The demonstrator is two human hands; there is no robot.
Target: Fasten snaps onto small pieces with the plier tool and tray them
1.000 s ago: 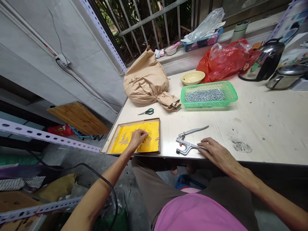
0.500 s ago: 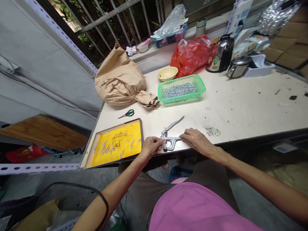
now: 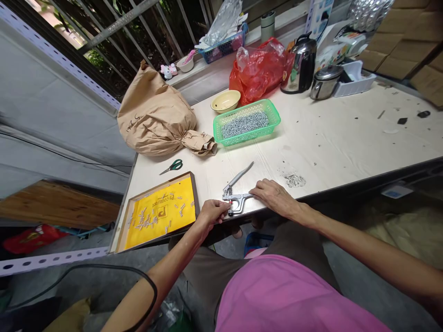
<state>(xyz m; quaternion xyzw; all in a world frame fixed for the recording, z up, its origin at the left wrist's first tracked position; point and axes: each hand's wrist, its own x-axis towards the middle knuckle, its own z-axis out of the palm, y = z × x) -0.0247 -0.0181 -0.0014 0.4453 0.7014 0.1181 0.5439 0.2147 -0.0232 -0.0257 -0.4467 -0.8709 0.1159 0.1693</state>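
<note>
beyond the pale surface [image 3: 311, 152] is a barred window [image 3: 117, 25]; at the near edge, between our hands, lie the metal pliers [image 3: 241, 197], their frame running roughly left to right along that edge. our left hand [image 3: 213, 212] is at the head, fingertips pinched together beside the red part [image 3: 230, 202]; we cannot tell whether they hold anything. our right hand [image 3: 272, 196] grips the lower handle [image 3: 250, 196] by its end and is the nearer to the upper handle [image 3: 242, 174], which slants away from us, untouched.
</note>
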